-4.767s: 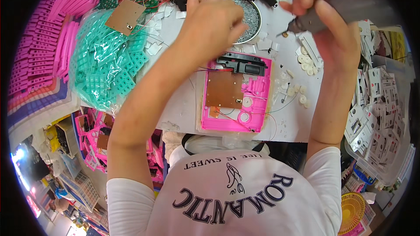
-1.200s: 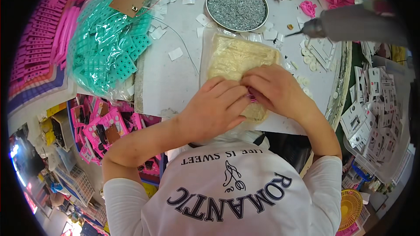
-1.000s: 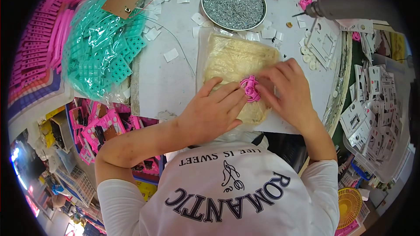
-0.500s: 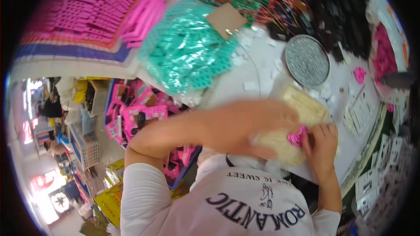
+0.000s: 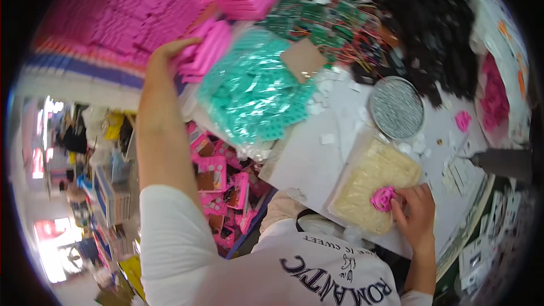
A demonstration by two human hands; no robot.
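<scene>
My right hand (image 5: pixel 416 211) pinches the edge of a small round pink plastic piece (image 5: pixel 383 199) with open loops. The piece lies on a cream-coloured padded block (image 5: pixel 362 175), wrapped in clear film, close to my body. Far to the left, my outstretched left arm reaches a stack of flat pink plastic panels (image 5: pixel 208 51). My left hand (image 5: pixel 174 51) is at the stack's left side, fingers stretched out along it and nothing visible held. A clear bag of turquoise perforated parts (image 5: pixel 249 88) lies between my two hands.
Behind the block stands a round tin of small metal bits (image 5: pixel 398 107). Green circuit boards with wires (image 5: pixel 334 20) and black parts (image 5: pixel 428 28) are heaped at the back. A bin of pink assemblies (image 5: pixel 226 192) sits below the table edge. A dark tool (image 5: pixel 501 163) juts in from the right.
My left hand has swung from over the cream block to the pink panels at the far left. My right hand remains at the small pink piece. The view has shifted somewhat.
</scene>
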